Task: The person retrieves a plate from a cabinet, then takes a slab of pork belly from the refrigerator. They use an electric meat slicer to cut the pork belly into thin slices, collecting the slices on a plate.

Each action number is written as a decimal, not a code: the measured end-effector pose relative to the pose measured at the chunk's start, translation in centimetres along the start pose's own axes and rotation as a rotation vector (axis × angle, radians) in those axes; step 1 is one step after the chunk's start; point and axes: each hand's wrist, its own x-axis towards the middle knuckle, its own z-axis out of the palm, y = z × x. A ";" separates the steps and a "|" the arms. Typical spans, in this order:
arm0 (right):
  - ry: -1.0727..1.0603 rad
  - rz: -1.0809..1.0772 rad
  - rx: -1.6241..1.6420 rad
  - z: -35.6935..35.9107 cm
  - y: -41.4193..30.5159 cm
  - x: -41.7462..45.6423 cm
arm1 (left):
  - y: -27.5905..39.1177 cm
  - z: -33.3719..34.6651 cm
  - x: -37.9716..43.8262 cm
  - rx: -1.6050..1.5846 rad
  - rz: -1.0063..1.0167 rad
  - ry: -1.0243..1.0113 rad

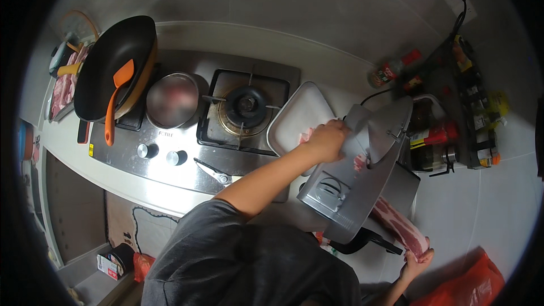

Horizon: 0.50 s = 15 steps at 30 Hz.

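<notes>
A grey electric meat slicer [352, 204] stands on the counter in front of me, at the right. My right hand [418, 259] grips the near end of a long slab of pork belly [399, 223], whose far end goes behind the slicer's plate. My left hand [329, 140] reaches across to the slicer's left side, over the edge of a white rectangular tray [297, 112]. Its fingertips are partly hidden there, so a hold cannot be made out. A pale pink meat piece [305, 135] lies in the tray beside that hand. Meat scraps [360, 162] cling to the slicer.
Left of the tray is a gas hob [246, 106] with a metal pot [172, 100], its contents blurred. A wok [117, 63] holds an orange spatula [123, 74]. Kitchen scissors [216, 173] lie at the hob's front. Bottles [386, 74] and a black cord [459, 21] are behind the slicer.
</notes>
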 end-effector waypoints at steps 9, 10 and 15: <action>0.035 0.148 0.041 2.2 -2.8 0.0 | 0.7 -7.1 -0.8 -0.012 -0.206 -0.644; 0.043 0.171 0.050 3.0 -3.3 0.1 | 0.3 -8.3 -1.4 -0.060 -0.168 -0.525; -0.193 -0.019 -0.266 4.4 -4.3 1.5 | 4.0 -13.8 -3.3 -0.248 -0.100 -0.084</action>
